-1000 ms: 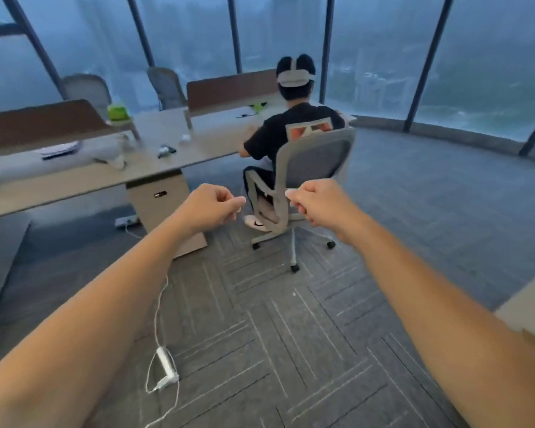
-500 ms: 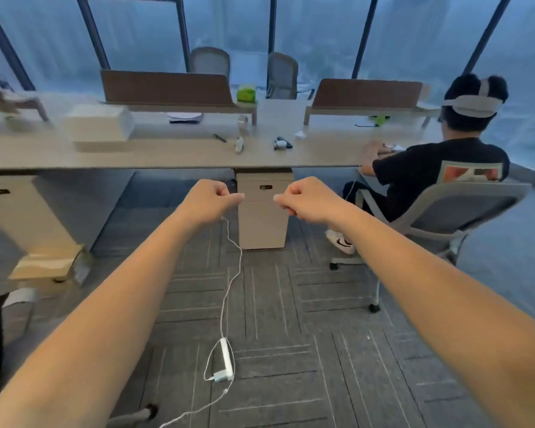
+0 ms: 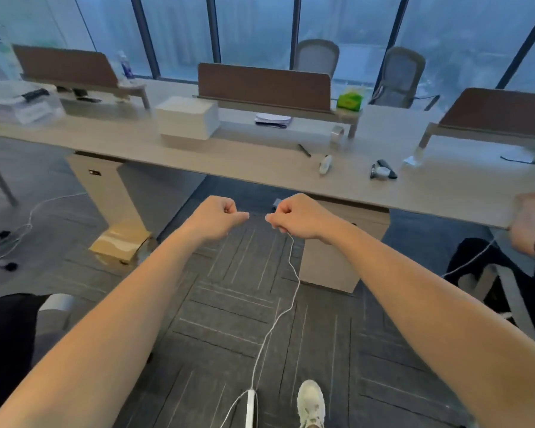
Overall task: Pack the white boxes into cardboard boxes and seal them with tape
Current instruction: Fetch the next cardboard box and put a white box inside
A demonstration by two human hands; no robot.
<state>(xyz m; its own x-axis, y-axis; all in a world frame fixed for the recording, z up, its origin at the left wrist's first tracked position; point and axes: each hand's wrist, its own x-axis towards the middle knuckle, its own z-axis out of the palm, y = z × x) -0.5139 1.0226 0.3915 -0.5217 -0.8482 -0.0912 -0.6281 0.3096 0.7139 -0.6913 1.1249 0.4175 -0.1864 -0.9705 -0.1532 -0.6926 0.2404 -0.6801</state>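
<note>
Nearest to me, my pale shoe (image 3: 312, 401) stands on the grey ribbed carpet (image 3: 229, 304), beside a thin white cable (image 3: 292, 273) that climbs from a small white inline block at the bottom edge of the view. Both bare forearms reach forward over the floor. The left hand (image 3: 215, 217) is a closed fist, fingers curled tight, thumb laid on top, holding nothing. The right hand (image 3: 300, 216) is curled the same way; the cable meets its underside, but it appears to run along the carpet behind the fist rather than into it. The two fists sit level, just beside each other, not touching. Beyond them runs the long desk (image 3: 260, 168), with a smooth, pale, matt top. The white box (image 3: 187, 120) rests on that top, ahead and to the left of my fists and well apart from them. It is a plain rectangular block with crisp edges, probably rigid card, its long axis lying left to right along the desk. The left hand is the nearer one, so I judge the reach calls for a step forward first. A roll that looks like tape (image 3: 336, 134) stands upright further right. No cardboard box is identifiable. Behind are brown fabric dividers (image 3: 264, 84), mesh chairs (image 3: 317, 57) and glass.
</note>
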